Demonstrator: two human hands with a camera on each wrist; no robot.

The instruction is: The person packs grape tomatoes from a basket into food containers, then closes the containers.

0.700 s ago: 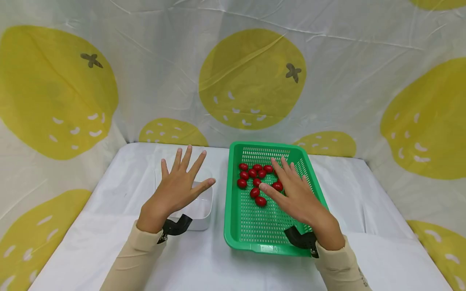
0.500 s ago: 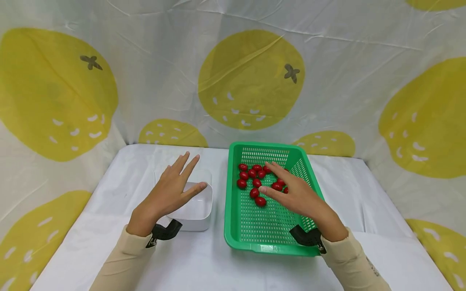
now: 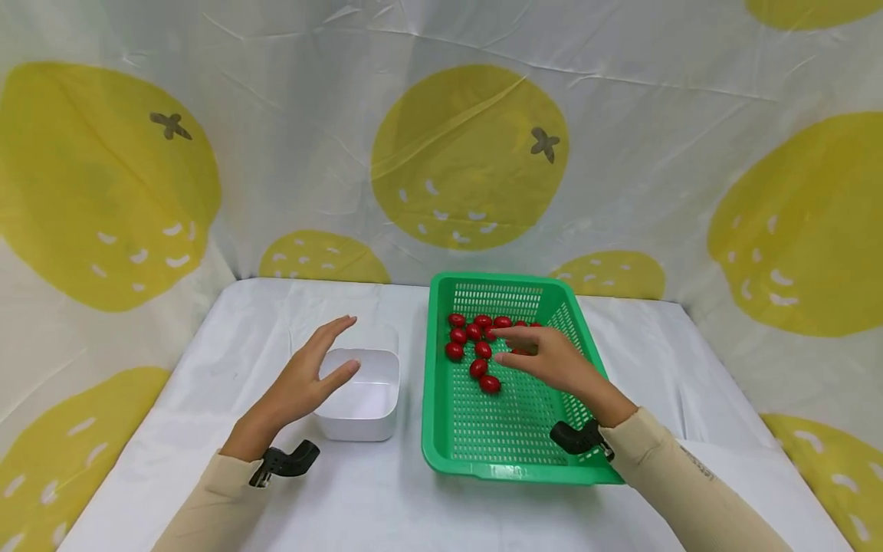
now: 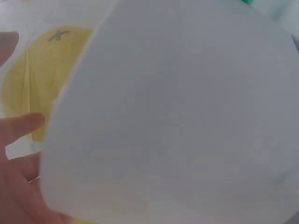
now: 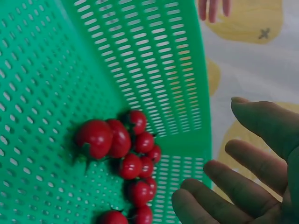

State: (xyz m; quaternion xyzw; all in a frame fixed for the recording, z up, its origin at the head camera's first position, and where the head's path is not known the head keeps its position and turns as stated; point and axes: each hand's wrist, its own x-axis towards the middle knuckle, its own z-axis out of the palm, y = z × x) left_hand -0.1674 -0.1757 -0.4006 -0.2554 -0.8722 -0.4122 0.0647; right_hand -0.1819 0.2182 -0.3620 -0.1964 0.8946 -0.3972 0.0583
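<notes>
My left hand (image 3: pixel 295 386) is held with thumb and fingers apart at the left side of a white box (image 3: pixel 359 429). That box's pale wall (image 4: pixel 173 112) fills most of the left wrist view; whether the hand touches it I cannot tell. Over a green basket (image 3: pixel 436 429) hovers my right hand (image 3: pixel 555 360), its fingers loosely bent and holding nothing. Several red cherry tomatoes (image 3: pixel 483 350) lie in the basket's far half, some hidden behind the right hand. The right wrist view shows the tomatoes (image 5: pixel 130 166) close together, with the right fingers (image 5: pixel 243 184) apart from them.
A white cloth (image 3: pixel 386 498) covers the table under the box and basket. Behind stands a white curtain (image 3: pixel 303 153) printed with big yellow fruit (image 3: pixel 469 157). The basket's raised slotted walls (image 5: pixel 145 60) surround the tomatoes.
Both hands have turned from spread, palm-down poses to sideways ones with the fingers drawn closer together. The left hand has moved left and lower, uncovering more of the white box.
</notes>
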